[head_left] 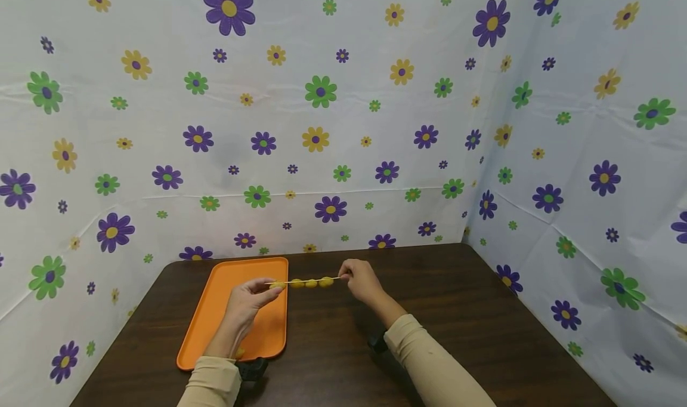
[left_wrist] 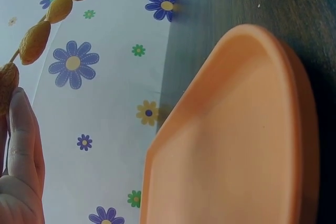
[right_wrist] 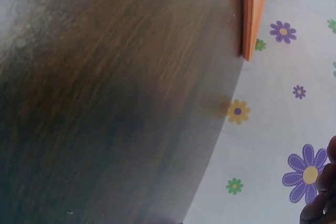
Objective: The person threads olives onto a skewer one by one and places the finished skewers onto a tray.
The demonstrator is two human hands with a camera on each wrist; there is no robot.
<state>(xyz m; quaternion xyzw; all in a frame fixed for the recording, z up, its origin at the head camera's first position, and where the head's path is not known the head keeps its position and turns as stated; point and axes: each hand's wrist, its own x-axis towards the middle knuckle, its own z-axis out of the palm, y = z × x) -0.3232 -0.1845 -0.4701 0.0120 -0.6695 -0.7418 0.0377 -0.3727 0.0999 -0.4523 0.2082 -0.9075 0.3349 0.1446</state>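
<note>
Several oval, wrinkled yellow-brown fruits that look like dates (head_left: 311, 283) sit in a row on a thin wooden skewer (head_left: 337, 278). The skewer lies nearly level, raised above the table and the tray's right edge. My left hand (head_left: 245, 302) pinches the leftmost date (left_wrist: 7, 85) between thumb and fingers, and the skewer's tip pokes out past it. At the other end my right hand (head_left: 365, 281) grips the skewer with curled fingers. Only its fingertips (right_wrist: 317, 203) show at the edge of the right wrist view.
An orange tray (head_left: 274, 329) lies on the left of the dark wooden table (head_left: 333, 359), under my left hand. A small yellow piece (head_left: 239, 352) shows on it beside my left wrist. Flower-printed white sheets (head_left: 354, 126) hang behind the table and to its sides.
</note>
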